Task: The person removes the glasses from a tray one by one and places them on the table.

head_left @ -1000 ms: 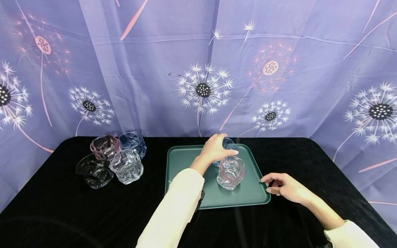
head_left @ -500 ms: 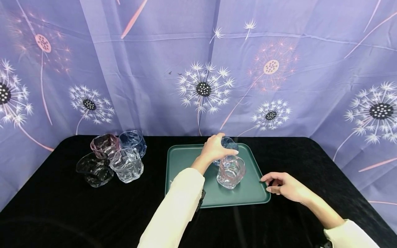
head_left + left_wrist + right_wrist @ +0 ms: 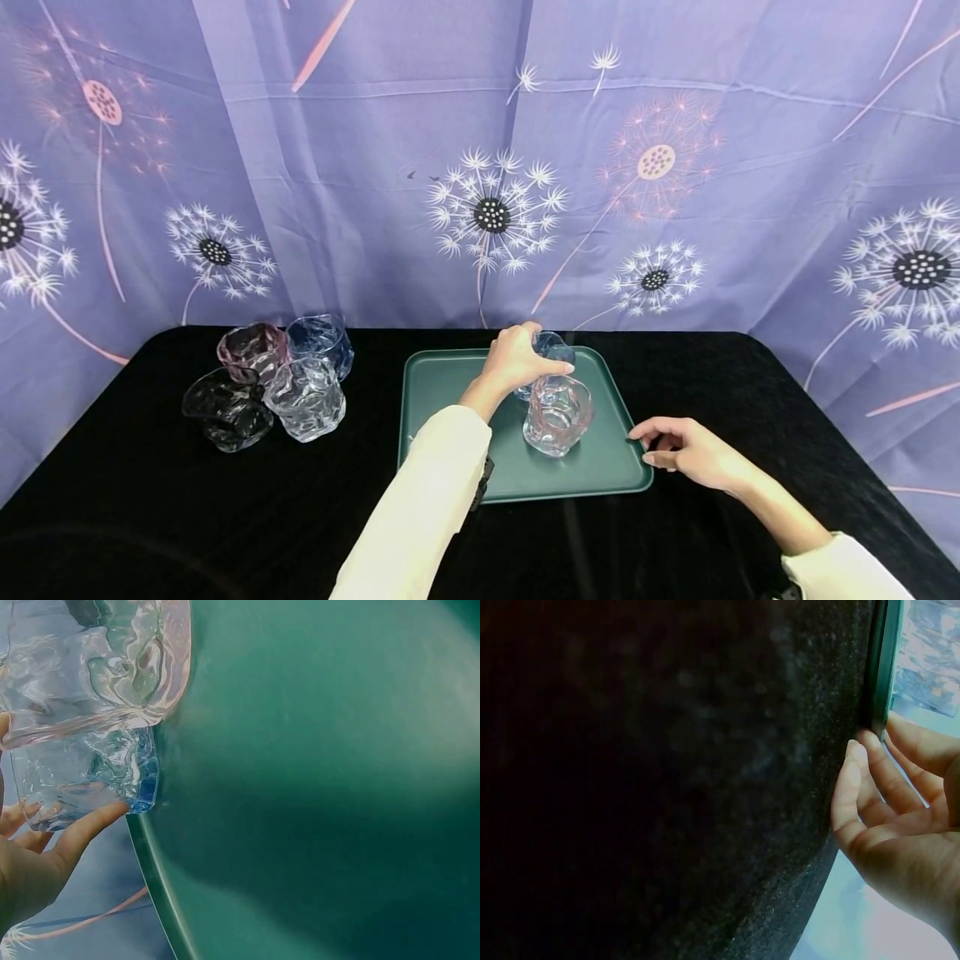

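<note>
- Gripping the blue glass [image 3: 557, 352] on the green tray's [image 3: 607, 471] far right part, the left hand [image 3: 517, 358] shows in the head view; a pinkish glass [image 3: 558, 421] stands just nearer, four glasses [image 3: 306, 400] at left.
- Left wrist: fingers [image 3: 91, 826] spread against the blue glass.
- Right wrist: the right hand's [image 3: 900, 817] bent fingers touch the tray's right rim; whether they pinch it, one cannot tell.

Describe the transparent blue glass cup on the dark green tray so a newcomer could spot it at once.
On the black table lies a rectangular dark green tray. Toward its far right corner is the transparent blue glass cup, behind a pale pink glass cup. Unlike that neighbour, it is blue and gripped by the left hand.
</note>
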A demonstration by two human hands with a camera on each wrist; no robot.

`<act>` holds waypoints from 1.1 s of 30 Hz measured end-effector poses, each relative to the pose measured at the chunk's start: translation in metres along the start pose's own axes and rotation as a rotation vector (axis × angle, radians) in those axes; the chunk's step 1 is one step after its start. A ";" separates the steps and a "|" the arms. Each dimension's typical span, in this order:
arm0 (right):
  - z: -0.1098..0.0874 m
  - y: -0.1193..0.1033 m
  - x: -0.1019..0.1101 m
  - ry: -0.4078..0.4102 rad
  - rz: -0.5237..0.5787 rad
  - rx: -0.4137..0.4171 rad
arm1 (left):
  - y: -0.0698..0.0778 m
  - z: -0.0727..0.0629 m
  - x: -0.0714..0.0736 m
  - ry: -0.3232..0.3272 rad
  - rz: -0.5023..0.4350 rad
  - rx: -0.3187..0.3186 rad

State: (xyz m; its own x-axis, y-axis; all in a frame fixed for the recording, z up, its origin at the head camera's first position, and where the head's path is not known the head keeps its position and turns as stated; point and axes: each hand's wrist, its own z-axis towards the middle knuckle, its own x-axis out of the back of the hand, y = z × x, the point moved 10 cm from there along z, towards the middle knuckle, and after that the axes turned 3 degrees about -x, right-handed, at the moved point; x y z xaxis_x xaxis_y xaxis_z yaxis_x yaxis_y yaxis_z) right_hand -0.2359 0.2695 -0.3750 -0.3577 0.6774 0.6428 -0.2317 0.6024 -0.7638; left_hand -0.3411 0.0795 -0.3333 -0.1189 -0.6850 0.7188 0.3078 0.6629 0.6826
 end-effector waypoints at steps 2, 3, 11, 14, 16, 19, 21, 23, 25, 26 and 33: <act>0.000 0.001 0.000 0.001 -0.002 -0.006 | -0.001 0.000 0.000 0.005 0.004 -0.002; 0.000 0.002 -0.001 0.000 -0.002 -0.007 | -0.001 0.000 0.001 0.007 0.006 -0.001; 0.001 0.004 -0.001 -0.010 -0.004 -0.021 | -0.004 -0.001 0.004 0.032 -0.011 -0.005; 0.000 0.002 -0.001 -0.008 -0.005 -0.011 | -0.006 -0.001 0.005 0.042 -0.024 -0.001; 0.000 0.001 -0.001 -0.005 -0.008 0.002 | -0.008 -0.002 0.006 0.046 -0.031 0.002; -0.001 -0.001 -0.001 0.001 -0.015 0.024 | -0.009 -0.003 0.006 0.047 -0.042 0.000; -0.001 -0.001 -0.001 0.004 -0.018 0.030 | -0.009 -0.004 0.007 0.046 -0.054 -0.005; -0.001 -0.001 0.000 0.005 -0.017 0.032 | -0.011 -0.004 0.007 0.047 -0.075 -0.010; -0.001 -0.001 0.000 0.004 -0.015 0.032 | -0.013 -0.005 0.008 0.044 -0.102 -0.013; -0.001 -0.001 0.000 0.003 -0.012 0.031 | -0.014 -0.006 0.009 0.042 -0.117 -0.014; -0.001 -0.002 0.001 0.003 -0.007 0.028 | -0.022 -0.007 0.014 0.025 -0.220 -0.024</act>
State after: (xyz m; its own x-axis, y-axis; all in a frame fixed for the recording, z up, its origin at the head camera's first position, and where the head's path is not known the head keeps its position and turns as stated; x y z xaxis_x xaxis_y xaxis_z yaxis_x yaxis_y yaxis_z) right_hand -0.2345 0.2695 -0.3733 -0.3534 0.6742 0.6485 -0.2598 0.5952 -0.7604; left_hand -0.3429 0.0537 -0.3391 -0.1617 -0.8197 0.5495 0.2992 0.4899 0.8188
